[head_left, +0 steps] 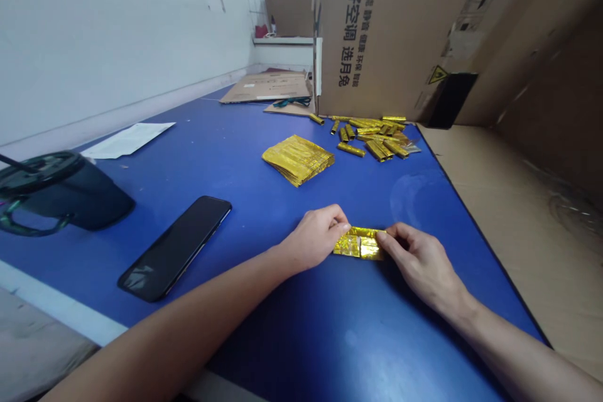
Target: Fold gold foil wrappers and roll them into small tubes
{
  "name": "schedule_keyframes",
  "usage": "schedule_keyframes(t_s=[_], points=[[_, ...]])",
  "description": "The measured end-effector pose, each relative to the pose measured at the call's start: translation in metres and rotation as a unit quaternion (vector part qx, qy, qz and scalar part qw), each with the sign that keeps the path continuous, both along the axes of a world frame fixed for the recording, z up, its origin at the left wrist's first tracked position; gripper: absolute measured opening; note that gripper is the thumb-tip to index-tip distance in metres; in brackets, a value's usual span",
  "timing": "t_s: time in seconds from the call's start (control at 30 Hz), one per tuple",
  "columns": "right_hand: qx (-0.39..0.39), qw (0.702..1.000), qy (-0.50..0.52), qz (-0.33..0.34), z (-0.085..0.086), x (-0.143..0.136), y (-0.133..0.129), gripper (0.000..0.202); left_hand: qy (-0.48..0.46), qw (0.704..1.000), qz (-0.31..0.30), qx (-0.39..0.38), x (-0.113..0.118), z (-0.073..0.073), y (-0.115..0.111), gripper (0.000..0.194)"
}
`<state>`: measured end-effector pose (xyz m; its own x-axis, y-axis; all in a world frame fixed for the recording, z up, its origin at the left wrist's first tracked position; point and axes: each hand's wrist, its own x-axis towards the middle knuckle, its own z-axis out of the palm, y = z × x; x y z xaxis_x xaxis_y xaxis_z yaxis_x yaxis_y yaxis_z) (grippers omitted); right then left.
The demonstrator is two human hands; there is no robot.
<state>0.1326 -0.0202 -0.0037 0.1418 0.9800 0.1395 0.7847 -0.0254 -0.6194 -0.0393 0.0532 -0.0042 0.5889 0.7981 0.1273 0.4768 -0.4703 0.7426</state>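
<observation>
Head view: I see the left hand (313, 239) pinching the left end of a gold foil piece (371, 247), the right hand (421, 260) pinching its right end, seemingly to steady it on the blue table (292, 320). Beyond lies a foil stack (298, 159), probably kept within reach; gold tubes (377, 138) gather at the foot of a cardboard box (391, 31), which limits the far side. Room runs left toward the phone (176, 248); rightward, the table's edge is nearer.
</observation>
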Motion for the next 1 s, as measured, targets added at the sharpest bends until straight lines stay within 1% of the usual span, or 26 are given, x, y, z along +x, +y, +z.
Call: schedule_keyframes(t_s=[0.13,0.23,0.3,0.43,0.53,0.63,0.7,0.8,0.9,1.0], points=[[0.019,0.992,-0.124,0.009,-0.0017,0.0002,0.0005,0.029,0.096,0.993,0.01,0.066,0.0006,0.0041,-0.003,0.018],[0.04,0.976,-0.212,0.012,-0.004,0.0001,0.0022,0.026,0.161,0.979,0.025,0.119,0.0029,0.0031,-0.0051,0.018],[0.039,0.968,-0.249,0.007,-0.0044,-0.0005,0.0034,0.025,0.188,0.971,0.029,0.145,0.0048,0.002,-0.0056,0.018],[0.026,0.959,-0.283,-0.008,-0.004,-0.0028,0.0044,0.024,0.198,0.966,0.037,0.16,0.0075,0.0007,-0.0048,0.014],[0.027,0.958,-0.285,-0.02,-0.0051,-0.0042,0.0039,0.02,0.204,0.962,0.04,0.178,0.0086,-0.0003,-0.0045,0.013],[0.047,0.959,-0.279,-0.005,-0.0062,-0.0047,0.0028,0.018,0.215,0.951,0.038,0.218,0.0096,-0.0018,-0.0057,0.01],[0.064,0.956,-0.286,0.033,-0.0058,-0.0045,0.0018,0.017,0.218,0.944,0.02,0.249,0.0097,-0.0023,-0.0068,0.006],[0.088,0.947,-0.299,0.082,-0.0038,-0.0036,0.0006,0.022,0.229,0.928,-0.046,0.289,0.0076,-0.0013,-0.0072,0.011],[0.11,0.942,-0.302,0.091,-0.0021,-0.0029,-0.0002,0.022,0.242,0.918,-0.092,0.3,0.0039,0.0007,-0.0055,0.012],[0.116,0.939,-0.309,0.102,-0.0016,-0.0034,-0.001,0.019,0.249,0.915,-0.097,0.303,0.0017,0.0013,-0.0035,0.012]])
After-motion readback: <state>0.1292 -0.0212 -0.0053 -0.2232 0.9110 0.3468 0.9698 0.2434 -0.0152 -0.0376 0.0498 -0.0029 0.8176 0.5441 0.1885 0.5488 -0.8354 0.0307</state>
